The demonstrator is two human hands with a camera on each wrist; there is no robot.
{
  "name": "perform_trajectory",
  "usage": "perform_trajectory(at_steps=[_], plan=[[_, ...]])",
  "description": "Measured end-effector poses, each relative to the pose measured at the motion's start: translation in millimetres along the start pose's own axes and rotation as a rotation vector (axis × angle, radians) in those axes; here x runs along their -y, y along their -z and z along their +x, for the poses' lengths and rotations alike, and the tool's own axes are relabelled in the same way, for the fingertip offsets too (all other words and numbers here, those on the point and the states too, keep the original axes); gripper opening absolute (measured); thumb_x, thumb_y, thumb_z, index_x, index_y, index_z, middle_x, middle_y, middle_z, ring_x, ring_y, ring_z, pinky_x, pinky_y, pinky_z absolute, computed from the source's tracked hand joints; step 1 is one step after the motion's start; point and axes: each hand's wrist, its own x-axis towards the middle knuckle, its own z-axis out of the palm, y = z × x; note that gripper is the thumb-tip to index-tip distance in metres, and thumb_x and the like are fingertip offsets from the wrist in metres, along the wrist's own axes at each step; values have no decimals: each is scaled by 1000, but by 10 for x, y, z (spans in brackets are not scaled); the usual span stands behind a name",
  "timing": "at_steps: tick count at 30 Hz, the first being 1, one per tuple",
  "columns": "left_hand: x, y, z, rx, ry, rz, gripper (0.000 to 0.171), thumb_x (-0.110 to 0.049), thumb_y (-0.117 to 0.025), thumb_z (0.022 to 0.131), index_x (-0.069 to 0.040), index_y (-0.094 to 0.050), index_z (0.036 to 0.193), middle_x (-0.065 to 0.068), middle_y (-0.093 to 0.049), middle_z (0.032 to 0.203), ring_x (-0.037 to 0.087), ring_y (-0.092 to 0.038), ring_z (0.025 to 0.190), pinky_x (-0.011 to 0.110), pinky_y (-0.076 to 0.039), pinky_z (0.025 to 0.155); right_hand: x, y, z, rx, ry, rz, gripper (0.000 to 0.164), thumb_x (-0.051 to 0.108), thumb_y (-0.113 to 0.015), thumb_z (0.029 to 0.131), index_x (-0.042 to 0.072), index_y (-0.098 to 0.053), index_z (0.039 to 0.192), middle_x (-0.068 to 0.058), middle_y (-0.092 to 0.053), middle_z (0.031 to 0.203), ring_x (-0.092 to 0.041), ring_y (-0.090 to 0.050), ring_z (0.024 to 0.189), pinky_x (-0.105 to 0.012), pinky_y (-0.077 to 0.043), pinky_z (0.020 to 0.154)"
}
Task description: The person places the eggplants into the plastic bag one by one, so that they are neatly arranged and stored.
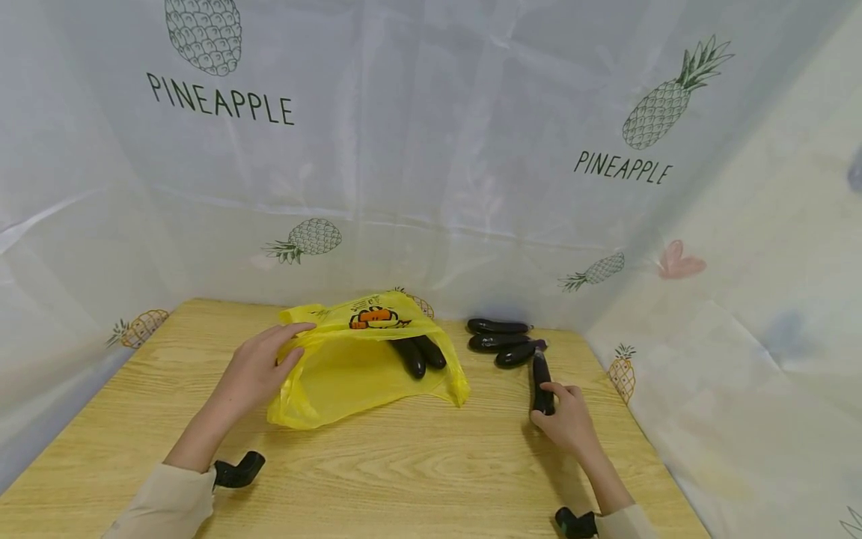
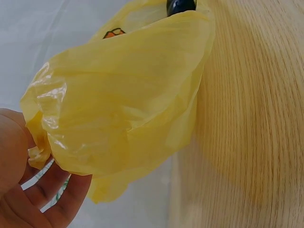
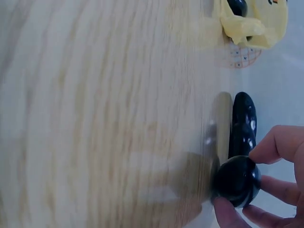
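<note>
A yellow plastic bag (image 1: 337,389) lies on its side with its mouth facing the front. Inside it rest two dark eggplants (image 1: 419,355). My left hand (image 1: 259,367) pinches the bag's left edge between thumb and fingers; in the left wrist view the crumpled bag edge sits between them. On the right, my right hand (image 1: 569,419) grips an eggplant (image 1: 542,382) by its sides near its front end. The right wrist view shows the rounded end of this eggplant (image 3: 236,180) between thumb and fingers. Three more eggplants (image 1: 498,342) lie just behind it.
The wooden table (image 1: 377,479) ends at a pale curtain (image 1: 431,150) printed with pineapples, which hangs behind and along the right side. Black wrist mounts (image 1: 240,470) stick out beside both sleeves. Bare tabletop lies between the bag and the right hand.
</note>
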Motion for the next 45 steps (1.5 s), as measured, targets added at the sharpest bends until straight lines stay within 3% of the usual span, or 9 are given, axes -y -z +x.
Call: perform_trajectory(at_steps=[4, 10, 14, 17, 26, 34, 45], plan=[[1, 5, 0, 0, -2, 5, 46, -10, -67, 106, -14, -59, 151, 18, -66, 142, 41, -69, 114, 62, -57, 92, -17, 19, -10, 9, 12, 6, 51, 15, -75, 91, -2, -66, 138, -36, -50, 136, -40, -62, 101, -46, -49, 77], [16, -6, 4, -11, -16, 10, 46, -9, -67, 105, -13, -60, 150, 18, -67, 140, 40, -70, 112, 61, -57, 91, -49, -4, -22, -6, 28, 14, 43, 24, -75, 99, -3, -70, 133, -34, -53, 134, -45, -59, 114, -56, -53, 87], [28, -18, 8, -22, -28, 9, 46, -8, -69, 104, -13, -60, 150, 18, -68, 139, 39, -70, 109, 60, -57, 90, -91, -12, -13, -16, 23, 10, 41, 21, -76, 99, -1, -70, 134, -35, -54, 134, -38, -63, 100, -45, -50, 75], [28, -19, 11, -24, -30, 10, 46, -8, -69, 104, -13, -60, 150, 18, -67, 140, 40, -70, 111, 61, -57, 91, -117, 3, -14, -15, 20, 12, 46, 17, -76, 97, -3, -66, 137, -35, -55, 134, -33, -62, 90, -41, -49, 70], [19, -12, 14, -13, -21, 3, 46, -9, -67, 105, -13, -60, 150, 18, -67, 141, 41, -68, 116, 62, -56, 94, -197, 78, -25, 27, -1, 32, 63, 15, -75, 95, -8, -53, 149, -38, -63, 127, -37, -72, 92, -45, -59, 71], [25, -12, -2, -15, -20, 5, 46, -9, -68, 105, -13, -60, 150, 18, -67, 140, 39, -70, 112, 61, -57, 92, -205, 119, -23, 75, -40, 34, 67, 17, -77, 95, -7, -51, 152, -33, -68, 123, -19, -68, 74, -35, -51, 64], [31, -19, 7, -17, -25, 3, 47, -8, -68, 105, -13, -60, 150, 17, -67, 141, 40, -69, 117, 62, -56, 95, -199, 142, -57, 53, -22, 63, 65, 14, -77, 94, -5, -53, 152, -37, -64, 132, -35, -77, 91, -39, -59, 68]])
